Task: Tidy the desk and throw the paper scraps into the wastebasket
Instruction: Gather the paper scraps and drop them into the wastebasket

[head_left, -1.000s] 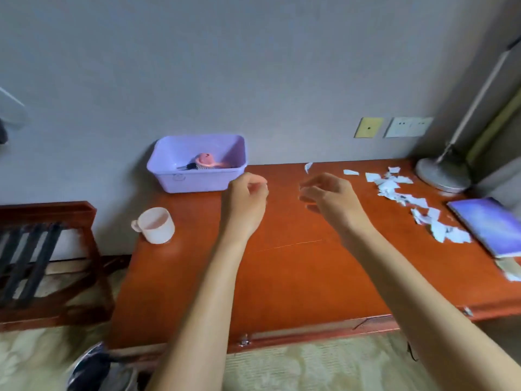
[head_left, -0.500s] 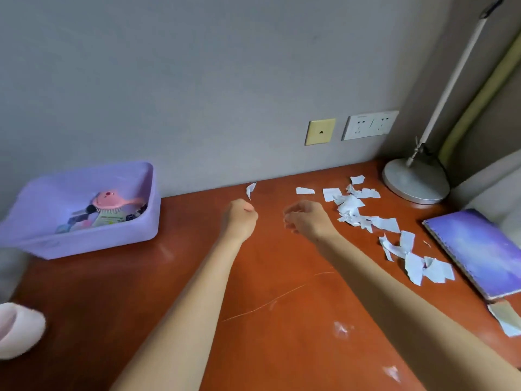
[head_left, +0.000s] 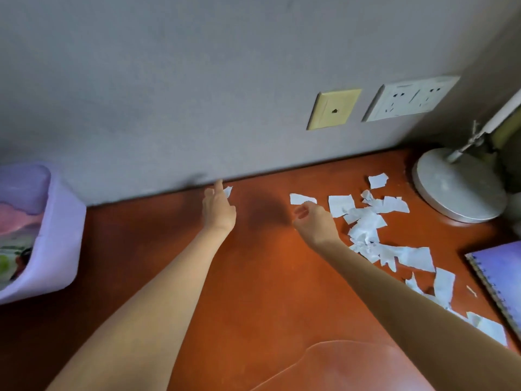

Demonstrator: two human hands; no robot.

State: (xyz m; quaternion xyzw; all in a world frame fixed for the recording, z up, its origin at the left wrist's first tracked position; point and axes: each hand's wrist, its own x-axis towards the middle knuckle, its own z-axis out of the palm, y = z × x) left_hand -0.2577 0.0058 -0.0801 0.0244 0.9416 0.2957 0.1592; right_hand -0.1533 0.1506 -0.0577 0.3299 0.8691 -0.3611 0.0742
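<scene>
Torn white paper scraps [head_left: 366, 221] lie scattered over the right part of the red-brown desk [head_left: 253, 277], trailing toward its front right edge. One small scrap [head_left: 228, 191] lies alone by the wall. My left hand [head_left: 218, 207] reaches to it, index finger stretched out and its tip right beside the scrap. My right hand [head_left: 315, 218] hovers with loosely curled fingers at the edge of another single scrap [head_left: 301, 198], left of the pile. I see nothing held in either hand. No wastebasket is in view.
A lilac plastic tub [head_left: 56, 235] with a pink item inside stands at the left edge. A round grey lamp base [head_left: 459, 187] sits at the back right, a purple spiral notebook [head_left: 501, 277] at the right edge. Wall sockets [head_left: 408, 98] are above the desk.
Both hands have moved forward toward the wall. The left hand uncurled from a fist and extended a finger to the lone scrap. The view moved closer and rightward.
</scene>
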